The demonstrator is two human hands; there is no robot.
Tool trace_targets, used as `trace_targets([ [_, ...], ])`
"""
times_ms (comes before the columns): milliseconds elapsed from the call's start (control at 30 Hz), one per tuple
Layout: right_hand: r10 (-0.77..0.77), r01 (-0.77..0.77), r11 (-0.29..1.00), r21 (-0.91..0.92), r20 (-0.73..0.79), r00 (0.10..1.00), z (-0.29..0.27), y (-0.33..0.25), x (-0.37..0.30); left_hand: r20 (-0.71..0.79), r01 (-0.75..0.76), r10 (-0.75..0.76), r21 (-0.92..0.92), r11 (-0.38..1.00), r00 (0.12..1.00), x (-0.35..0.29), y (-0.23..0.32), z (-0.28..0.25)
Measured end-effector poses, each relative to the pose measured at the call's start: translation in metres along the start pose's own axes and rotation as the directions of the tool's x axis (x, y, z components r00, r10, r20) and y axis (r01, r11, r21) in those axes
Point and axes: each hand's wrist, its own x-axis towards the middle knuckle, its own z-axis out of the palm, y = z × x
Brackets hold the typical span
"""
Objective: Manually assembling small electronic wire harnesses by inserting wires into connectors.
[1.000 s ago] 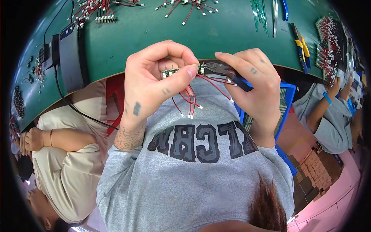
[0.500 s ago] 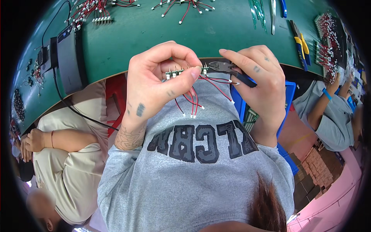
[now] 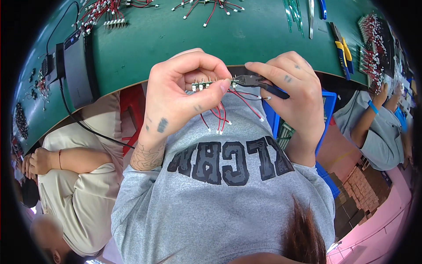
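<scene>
Between thumb and index finger, my left hand point(image 3: 182, 90) pinches a narrow green circuit board strip point(image 3: 201, 85) with white connectors and upright metal pins. Several red and black wires point(image 3: 218, 115) with small white plugs hang below it. My right hand point(image 3: 295, 94) is wrapped round dark-handled side cutters point(image 3: 249, 81), its index finger lying along the top. The cutter jaws meet the strip's right end, just beside my left fingertips; whether they are closed on a pin is too small to tell. My fingers cover the strip's middle.
The green table point(image 3: 211, 44) carries wire bundles point(image 3: 102, 11), yellow-and-blue pliers point(image 3: 341, 50), tweezers point(image 3: 311, 20) and a black power device point(image 3: 80, 66). A blue bin point(image 3: 329, 103) with boards stands below the edge at my right. People sit at both sides.
The cutter jaws have shifted slightly left and turned, now meeting the strip's right end. My left hand and the strip have moved a little to the right.
</scene>
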Motion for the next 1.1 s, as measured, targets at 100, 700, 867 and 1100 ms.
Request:
trace_targets([
  [100,0.003,-0.005,0.999,0.051,0.032,0.999,0.001,0.003,0.001,0.017,0.005,-0.005,-0.014,1.000,1.000,0.001,-0.001,-0.002],
  [700,0.218,-0.265,0.956,-0.125,-0.299,0.929,0.018,0.021,0.044,0.038,0.049,-0.037,-0.383,0.922,0.999,0.014,-0.020,-0.032],
  [867,0.118,-0.251,0.907,-0.337,-0.370,0.922,0.002,0.019,0.056,-0.071,-0.009,-0.020,-0.384,0.923,0.997,0.011,-0.012,-0.023],
  [1100,0.056,-0.039,0.994,0.107,-0.162,0.985,-0.007,-0.006,0.033,-0.081,-0.066,0.047,-0.248,0.967,0.996,0.010,-0.011,-0.023],
])
